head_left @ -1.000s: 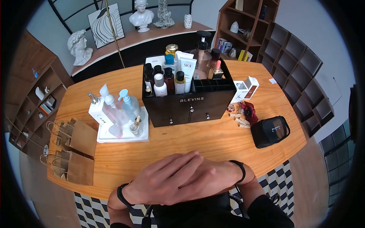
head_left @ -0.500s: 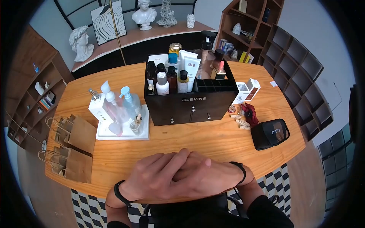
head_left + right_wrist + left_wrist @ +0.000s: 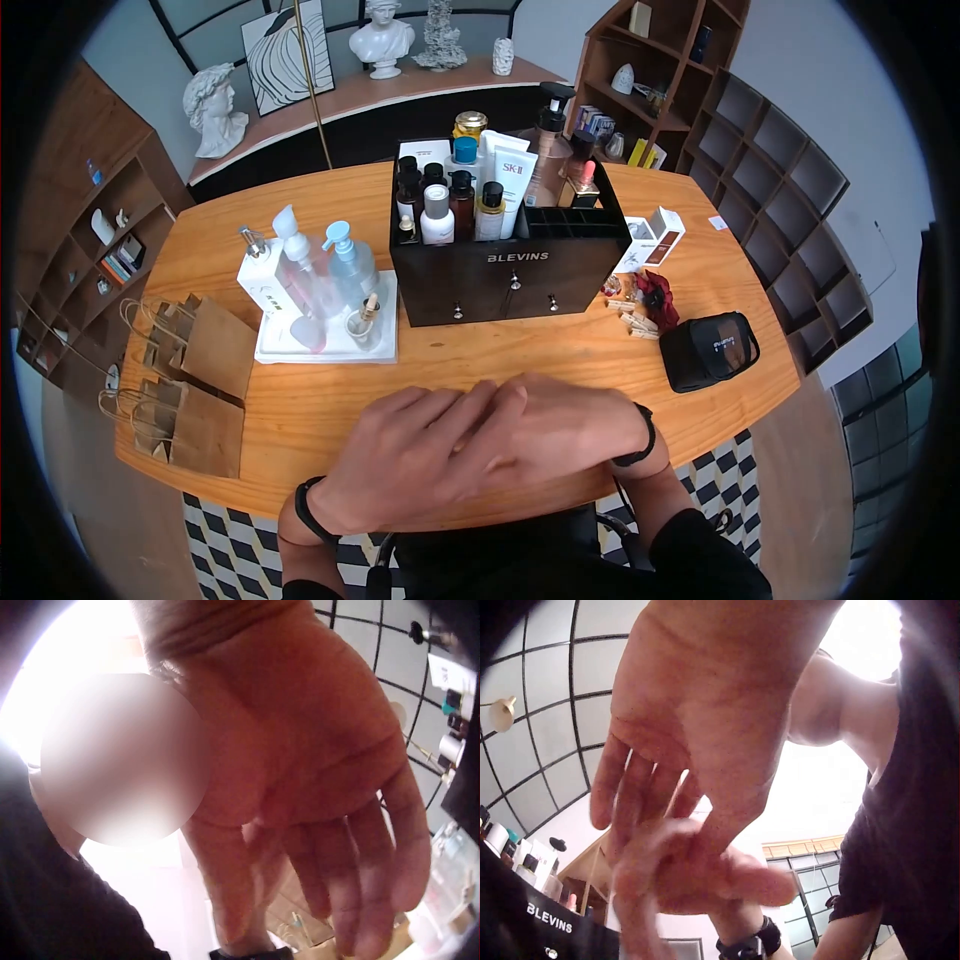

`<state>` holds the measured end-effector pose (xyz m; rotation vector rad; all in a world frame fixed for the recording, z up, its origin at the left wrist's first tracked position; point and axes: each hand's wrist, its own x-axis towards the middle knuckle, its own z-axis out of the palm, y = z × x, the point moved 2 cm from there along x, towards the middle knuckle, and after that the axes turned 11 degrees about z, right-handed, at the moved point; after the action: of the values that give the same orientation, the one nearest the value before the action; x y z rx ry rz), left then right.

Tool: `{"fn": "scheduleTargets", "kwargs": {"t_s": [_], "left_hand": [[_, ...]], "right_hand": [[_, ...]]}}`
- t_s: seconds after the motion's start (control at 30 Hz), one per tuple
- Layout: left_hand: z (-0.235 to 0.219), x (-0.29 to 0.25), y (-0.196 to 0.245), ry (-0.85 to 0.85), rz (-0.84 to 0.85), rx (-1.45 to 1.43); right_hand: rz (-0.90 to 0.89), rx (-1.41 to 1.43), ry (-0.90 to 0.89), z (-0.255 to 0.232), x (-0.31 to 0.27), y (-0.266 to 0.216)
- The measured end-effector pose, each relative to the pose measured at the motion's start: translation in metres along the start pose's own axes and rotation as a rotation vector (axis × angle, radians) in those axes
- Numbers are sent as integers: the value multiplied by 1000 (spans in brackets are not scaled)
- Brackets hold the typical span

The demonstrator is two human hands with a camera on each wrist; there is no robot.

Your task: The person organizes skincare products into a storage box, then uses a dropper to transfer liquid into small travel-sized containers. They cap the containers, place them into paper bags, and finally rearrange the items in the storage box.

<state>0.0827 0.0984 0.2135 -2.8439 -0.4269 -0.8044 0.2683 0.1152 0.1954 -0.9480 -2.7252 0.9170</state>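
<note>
In the head view both hands are over the table's near edge, the left hand [image 3: 410, 460] touching the right hand [image 3: 570, 425], their fingers overlapping. From the left wrist, the left palm [image 3: 705, 705] shows with its fingers fairly straight and slightly spread, the other hand's blurred fingers across them. The right wrist view has the right palm [image 3: 300, 735] with long, extended fingers; no object shows in it. Beyond the hands stands a black organizer box [image 3: 505, 290] marked BLEVINS, filled with bottles, a white tube [image 3: 513, 180] and a pump bottle [image 3: 548, 165].
To the left, a white tray [image 3: 330, 350] bears pump bottles and a small cup, beside brown paper bags [image 3: 215, 355]. On the right are a black case [image 3: 705, 352], a dark red flower-like piece [image 3: 657, 300], wooden clips [image 3: 637, 322] and small white boxes [image 3: 660, 235].
The hands have shifted against each other, with the right hand higher and turned more across. Both remain in contact. The objects on the table keep their arrangement.
</note>
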Motion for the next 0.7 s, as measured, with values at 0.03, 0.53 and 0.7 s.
{"fn": "scheduleTargets", "kwargs": {"t_s": [0.03, 0.53, 0.7], "left_hand": [[2, -1, -1, 3, -1, 1], [13, -25, 36, 178, 271, -278], [9, -28, 36, 148, 247, -262]], "right_hand": [[137, -99, 7, -4, 2, 5], [151, -304, 928, -62, 86, 46], [46, -526, 892, -68, 119, 48]]}}
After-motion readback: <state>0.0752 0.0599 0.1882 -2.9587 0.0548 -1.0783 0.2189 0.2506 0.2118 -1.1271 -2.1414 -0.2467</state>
